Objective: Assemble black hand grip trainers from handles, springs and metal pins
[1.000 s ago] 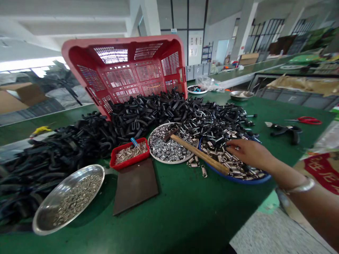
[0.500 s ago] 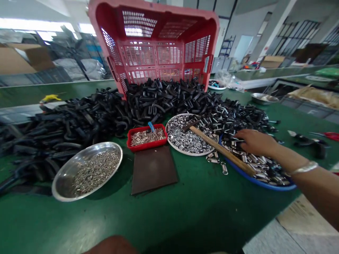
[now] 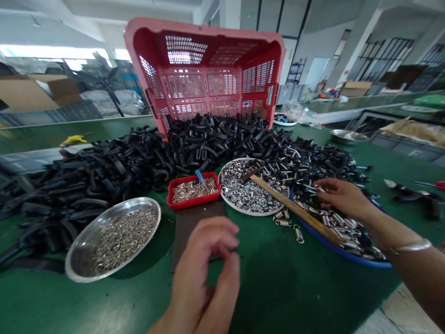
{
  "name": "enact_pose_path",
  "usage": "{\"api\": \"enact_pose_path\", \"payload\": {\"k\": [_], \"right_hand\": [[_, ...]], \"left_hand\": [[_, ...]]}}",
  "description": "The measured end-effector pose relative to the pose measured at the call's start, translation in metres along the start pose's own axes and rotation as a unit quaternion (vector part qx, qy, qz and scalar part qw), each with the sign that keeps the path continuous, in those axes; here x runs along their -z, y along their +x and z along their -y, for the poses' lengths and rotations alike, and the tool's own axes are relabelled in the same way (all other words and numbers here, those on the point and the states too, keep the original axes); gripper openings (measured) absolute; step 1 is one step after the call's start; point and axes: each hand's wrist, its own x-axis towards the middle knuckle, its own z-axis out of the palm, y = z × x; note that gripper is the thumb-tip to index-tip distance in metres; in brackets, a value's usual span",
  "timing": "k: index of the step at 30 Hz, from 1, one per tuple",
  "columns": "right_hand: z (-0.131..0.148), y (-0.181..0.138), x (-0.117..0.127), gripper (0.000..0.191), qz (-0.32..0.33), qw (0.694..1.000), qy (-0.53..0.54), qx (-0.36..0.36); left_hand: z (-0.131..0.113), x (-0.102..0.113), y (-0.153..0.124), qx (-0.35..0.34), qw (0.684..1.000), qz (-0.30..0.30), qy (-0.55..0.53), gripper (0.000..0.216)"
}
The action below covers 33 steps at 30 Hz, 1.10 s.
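Observation:
My right hand (image 3: 342, 197) is over the blue tray (image 3: 361, 260) of metal springs, pinching a small spring (image 3: 319, 188) at its fingertips. My left hand (image 3: 205, 273) is raised in front of the dark flat plate (image 3: 184, 229), fingers curled toward the thumb. A small dark bit shows at those fingertips, too little to name. A hammer (image 3: 278, 192) with a wooden handle lies across the blue tray and a white plate (image 3: 239, 209) of small metal rings. Several loose springs (image 3: 298, 234) lie on the green table.
A red box (image 3: 193, 202) of metal pins stands behind the dark plate. A steel bowl (image 3: 78, 273) of small metal parts is at left. Black handles (image 3: 114, 171) are heaped before a tipped red crate (image 3: 205, 28). Cutters (image 3: 415, 192) lie at far right.
My left hand has come up from the bottom edge into the middle. My right hand has lifted slightly from the springs, a spring now showing in its fingers.

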Motion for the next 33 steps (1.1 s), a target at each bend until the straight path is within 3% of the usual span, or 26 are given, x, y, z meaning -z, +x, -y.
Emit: {"api": "enact_pose_path", "payload": {"k": [1,2,4,5,7,9,12,17,21,24,26,29,31,33], "right_hand": [[0.001,-0.006,-0.002,0.034,-0.003,0.990,0.139,-0.026],[0.004,-0.012,-0.005,0.034,0.014,0.961,0.272,-0.048],[0.018,-0.026,-0.016,0.037,0.083,0.899,0.425,-0.059],[0.027,-0.032,-0.024,0.039,0.122,0.888,0.440,-0.051],[0.047,-0.042,-0.041,0.041,0.155,0.898,0.412,-0.018],[0.063,-0.046,-0.057,0.038,0.150,0.906,0.396,0.002],[0.071,-0.043,-0.072,0.035,0.133,0.884,0.447,-0.010],[0.063,-0.034,-0.079,0.043,0.135,0.838,0.528,-0.045],[0.063,-0.033,-0.079,0.037,0.125,0.852,0.506,-0.058],[0.072,-0.034,-0.077,0.034,0.096,0.878,0.467,-0.033],[0.082,-0.034,-0.077,0.031,0.066,0.896,0.439,-0.003],[0.100,-0.036,-0.080,0.029,0.058,0.905,0.417,0.059],[0.110,-0.037,-0.085,0.030,0.088,0.917,0.373,0.112],[0.117,-0.037,-0.089,0.030,0.111,0.933,0.298,0.166]], "left_hand": [[0.002,-0.012,0.021,-0.013,0.999,0.043,0.018,0.022],[0.005,-0.025,0.042,-0.024,0.994,0.092,0.048,0.022],[0.017,-0.054,0.078,-0.032,0.976,0.170,0.134,0.023],[0.023,-0.068,0.093,-0.030,0.966,0.193,0.170,0.024],[0.035,-0.094,0.115,-0.038,0.954,0.202,0.216,0.025],[0.044,-0.113,0.129,-0.030,0.947,0.209,0.242,0.024],[0.051,-0.129,0.138,-0.017,0.942,0.223,0.251,0.022],[0.053,-0.131,0.136,-0.038,0.951,0.215,0.219,0.021],[0.053,-0.126,0.130,0.006,0.972,0.173,0.160,0.016],[0.050,-0.117,0.121,0.098,0.986,0.133,0.018,0.011],[0.046,-0.109,0.111,0.194,0.962,0.129,-0.141,0.007],[0.040,-0.096,0.091,0.318,0.875,0.132,-0.341,0.009],[0.039,-0.087,0.079,0.357,0.835,0.122,-0.402,0.016],[0.042,-0.079,0.069,0.367,0.824,0.105,-0.418,0.025]]}}
